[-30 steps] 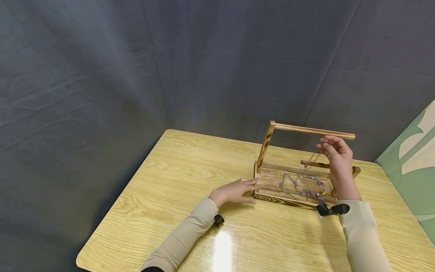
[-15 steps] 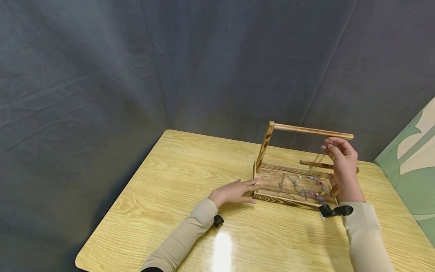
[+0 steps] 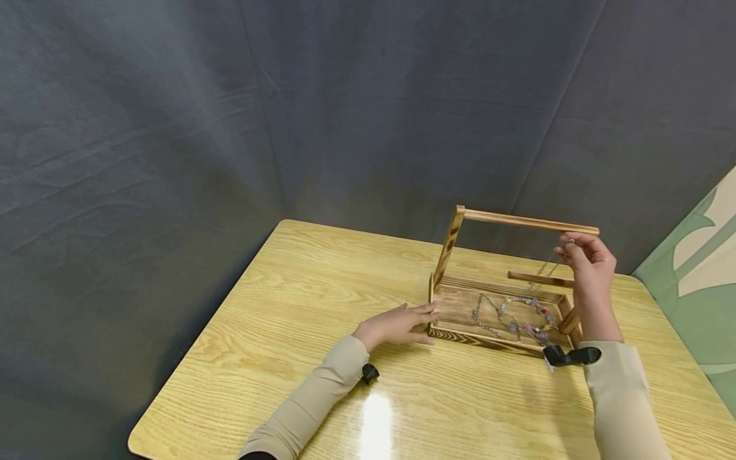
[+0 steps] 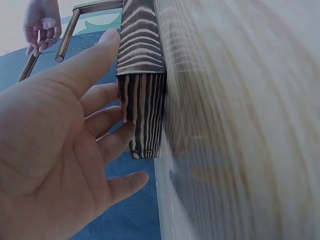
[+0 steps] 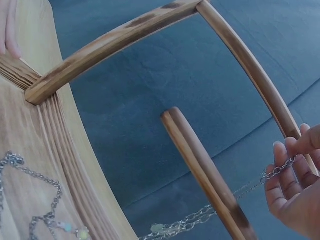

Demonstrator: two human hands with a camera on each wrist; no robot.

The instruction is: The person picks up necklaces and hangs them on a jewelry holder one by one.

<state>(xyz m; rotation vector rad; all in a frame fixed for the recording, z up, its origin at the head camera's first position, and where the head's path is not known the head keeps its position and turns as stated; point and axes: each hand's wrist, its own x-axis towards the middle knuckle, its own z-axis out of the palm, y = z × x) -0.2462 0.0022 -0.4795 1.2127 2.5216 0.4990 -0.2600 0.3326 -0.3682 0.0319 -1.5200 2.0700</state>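
Note:
A wooden jewelry stand has a shallow tray [image 3: 457,310], an upper bar [image 3: 529,222] on an upright post, and a shorter lower bar [image 3: 535,278]. My right hand [image 3: 595,271] pinches the end of a silver chain [image 5: 200,216] just below the upper bar's free end. The chain slants down from the fingertips and crosses behind the lower bar in the right wrist view. My left hand [image 3: 397,324] rests at the tray's left end, fingers extended and touching its end wall [image 4: 142,107]. In the tray lie a colorful beaded bracelet [image 3: 537,329] and another silver chain [image 5: 47,179].
The stand sits toward the right of a light wood table [image 3: 310,287]. A dark grey curtain [image 3: 368,115] hangs behind it. At the far right is a leaf-patterned panel [image 3: 698,281]. Black straps are on both wrists.
My right hand has shifted slightly rightward with the chain, near the upper bar's free end. The left hand has stayed at the tray's end.

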